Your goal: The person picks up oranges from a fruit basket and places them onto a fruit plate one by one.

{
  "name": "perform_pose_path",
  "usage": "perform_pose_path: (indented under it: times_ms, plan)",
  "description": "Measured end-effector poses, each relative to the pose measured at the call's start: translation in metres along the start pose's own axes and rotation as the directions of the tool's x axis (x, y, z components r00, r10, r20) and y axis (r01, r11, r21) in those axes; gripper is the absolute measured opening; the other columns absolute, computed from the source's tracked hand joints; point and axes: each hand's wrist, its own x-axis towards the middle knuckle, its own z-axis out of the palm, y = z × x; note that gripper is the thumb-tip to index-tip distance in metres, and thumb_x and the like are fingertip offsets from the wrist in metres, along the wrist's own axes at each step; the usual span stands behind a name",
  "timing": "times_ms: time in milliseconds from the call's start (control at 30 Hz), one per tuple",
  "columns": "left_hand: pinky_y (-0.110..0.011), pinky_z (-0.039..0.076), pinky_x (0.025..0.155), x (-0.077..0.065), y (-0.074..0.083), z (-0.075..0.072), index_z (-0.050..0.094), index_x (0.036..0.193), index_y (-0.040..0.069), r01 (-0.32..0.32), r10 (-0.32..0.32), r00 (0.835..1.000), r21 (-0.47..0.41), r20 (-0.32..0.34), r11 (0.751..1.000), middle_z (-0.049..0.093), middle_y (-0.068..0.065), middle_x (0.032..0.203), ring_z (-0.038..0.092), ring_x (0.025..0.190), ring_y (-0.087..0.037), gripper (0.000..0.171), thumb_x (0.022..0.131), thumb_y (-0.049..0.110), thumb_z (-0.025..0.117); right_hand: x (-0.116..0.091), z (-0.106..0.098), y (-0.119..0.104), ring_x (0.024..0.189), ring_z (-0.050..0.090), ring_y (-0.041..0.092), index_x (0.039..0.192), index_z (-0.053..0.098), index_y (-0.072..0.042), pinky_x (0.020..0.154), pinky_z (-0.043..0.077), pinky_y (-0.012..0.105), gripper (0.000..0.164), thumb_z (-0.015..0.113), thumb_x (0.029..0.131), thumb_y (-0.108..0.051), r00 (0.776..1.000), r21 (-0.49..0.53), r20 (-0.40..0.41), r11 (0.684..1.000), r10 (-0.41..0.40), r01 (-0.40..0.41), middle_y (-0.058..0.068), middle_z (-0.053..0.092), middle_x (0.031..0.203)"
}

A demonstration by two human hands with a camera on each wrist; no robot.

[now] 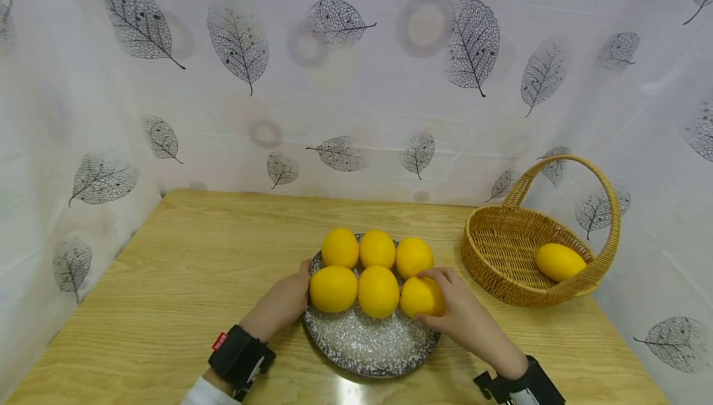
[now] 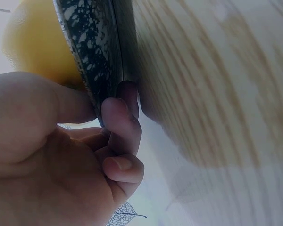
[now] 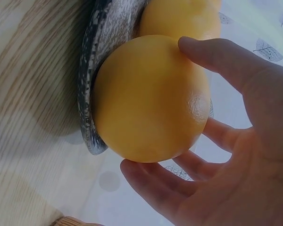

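A speckled grey plate [image 1: 370,346] with a dark rim bears smooth yellow fruits in two rows of three. My left hand [image 1: 286,298] grips the plate's left rim. In the left wrist view its thumb lies on the fruit side of the rim and its fingers curl against the underside. On the right of the plate, my right hand [image 1: 453,309] holds the near-row yellow fruit [image 3: 148,101] between thumb and fingers. That fruit sits at the plate's edge, beside the middle one [image 1: 379,291]. An oval yellow fruit [image 1: 333,289] lies closest to the left hand.
A wicker basket [image 1: 496,281] with a tall arched handle stands right of the plate, one yellow fruit [image 1: 559,262] inside it. The wooden table [image 1: 195,281] meets a leaf-printed curtain [image 1: 356,95] at the back and sides. Both wrists carry black straps with devices.
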Motion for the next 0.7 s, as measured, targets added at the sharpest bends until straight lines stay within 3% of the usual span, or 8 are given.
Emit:
perform_pose_path:
  times_ms: [267,567,700]
  plan:
    - [-0.053,0.057,0.093,-0.0004,-0.0010,0.0019,0.034,0.149,-0.014,-0.005,0.005,1.000,-0.031,-0.006,1.000,0.070,-0.031,0.116,0.070,0.107,-0.042,0.047,0.105,0.002,0.040,-0.0010,-0.0029,-0.0023,0.123,0.058,0.033,0.135,0.058,-0.013,0.102,0.051,0.058,0.065,0.088,0.080,-0.030,1.000,-0.001,0.010,1.000,0.007,-0.007,0.015,0.055,0.134]
    - [-0.052,0.058,0.091,0.0000,-0.0024,0.0035,0.034,0.149,-0.014,0.000,0.000,1.000,-0.024,-0.002,1.000,0.071,-0.030,0.113,0.071,0.104,-0.040,0.047,0.105,0.001,0.041,-0.0011,-0.0045,-0.0033,0.123,0.058,0.034,0.136,0.058,-0.014,0.102,0.051,0.060,0.065,0.087,0.080,-0.031,1.000,-0.007,0.017,1.000,0.018,-0.018,0.015,0.055,0.134]
    - [-0.051,0.059,0.089,0.0004,-0.0028,0.0039,0.035,0.148,-0.014,-0.006,0.006,1.000,-0.016,-0.008,1.000,0.071,-0.030,0.113,0.072,0.102,-0.039,0.046,0.104,0.001,0.042,0.0008,-0.0071,-0.0045,0.124,0.058,0.035,0.136,0.058,-0.013,0.103,0.051,0.059,0.059,0.083,0.085,-0.031,1.000,-0.006,0.015,1.000,0.008,-0.008,0.016,0.056,0.134]
